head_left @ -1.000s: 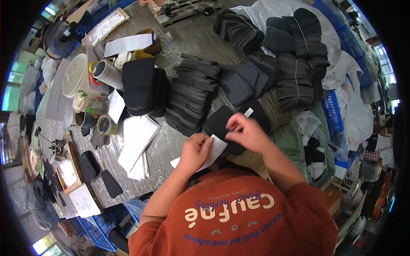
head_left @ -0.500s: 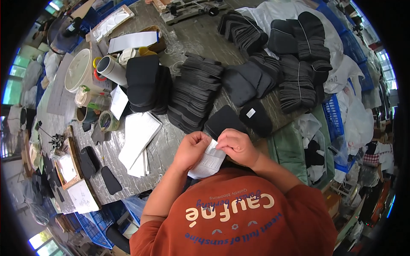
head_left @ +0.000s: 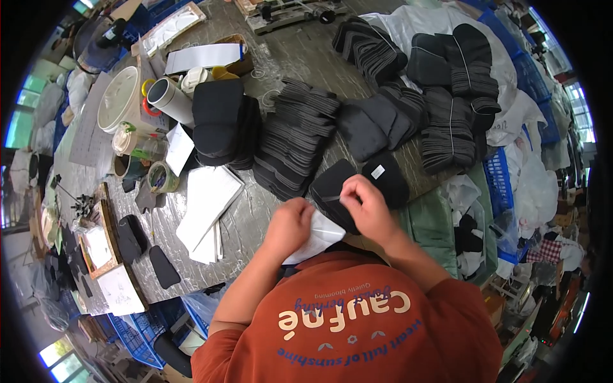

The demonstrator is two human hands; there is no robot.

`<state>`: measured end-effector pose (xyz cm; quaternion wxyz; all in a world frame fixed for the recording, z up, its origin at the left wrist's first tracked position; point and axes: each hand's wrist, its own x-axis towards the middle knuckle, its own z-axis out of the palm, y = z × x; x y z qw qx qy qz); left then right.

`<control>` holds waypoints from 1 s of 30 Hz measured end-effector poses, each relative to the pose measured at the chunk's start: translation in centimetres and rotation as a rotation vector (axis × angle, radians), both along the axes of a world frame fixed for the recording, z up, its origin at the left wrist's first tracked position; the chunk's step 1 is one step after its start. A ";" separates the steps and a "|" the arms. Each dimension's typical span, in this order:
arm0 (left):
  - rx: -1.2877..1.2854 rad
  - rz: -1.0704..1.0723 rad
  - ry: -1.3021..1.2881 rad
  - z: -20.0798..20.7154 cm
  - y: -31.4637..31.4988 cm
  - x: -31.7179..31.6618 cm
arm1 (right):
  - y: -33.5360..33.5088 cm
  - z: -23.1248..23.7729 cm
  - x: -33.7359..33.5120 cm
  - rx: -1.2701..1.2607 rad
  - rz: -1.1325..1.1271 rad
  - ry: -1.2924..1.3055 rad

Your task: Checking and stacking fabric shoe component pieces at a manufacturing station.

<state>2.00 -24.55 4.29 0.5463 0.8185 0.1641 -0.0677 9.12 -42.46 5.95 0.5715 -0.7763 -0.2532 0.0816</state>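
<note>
My left hand (head_left: 289, 225) is closed on a white label sheet (head_left: 324, 233), held close in front of my shirt. To its right, my right hand (head_left: 369, 209) is raised off the sheet, thumb and forefinger pinched on a thin pale strip (head_left: 331, 198). That strip is seen nearly edge-on over a black insole-shaped pad (head_left: 333, 180). Just beyond my right hand lies another black pad (head_left: 393, 182), bearing a small white label (head_left: 378, 172).
Behind my hands stand a long stack of black pads (head_left: 297, 137) and bundles tied with string (head_left: 448, 131). White papers (head_left: 207, 207) lie left of me, near a white tumbler (head_left: 170, 100) and jars (head_left: 161, 177). A green-lined bin (head_left: 428, 220) sits at right.
My right hand has come away from the label sheet, moving up and right with a thin strip in its fingers. The sheet in my left hand has tilted, its print less visible.
</note>
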 end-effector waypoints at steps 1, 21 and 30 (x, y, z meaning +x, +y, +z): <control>0.124 -0.152 -0.183 0.0 -0.3 -0.1 | -0.2 -0.4 0.6 -0.006 -0.045 0.110; 0.581 -0.617 -0.434 -1.2 -2.5 0.1 | 0.7 -3.9 4.0 -0.348 -0.119 0.179; 0.627 -0.665 -0.381 -0.8 -2.6 0.7 | 0.9 -3.9 3.9 -0.362 -0.190 0.168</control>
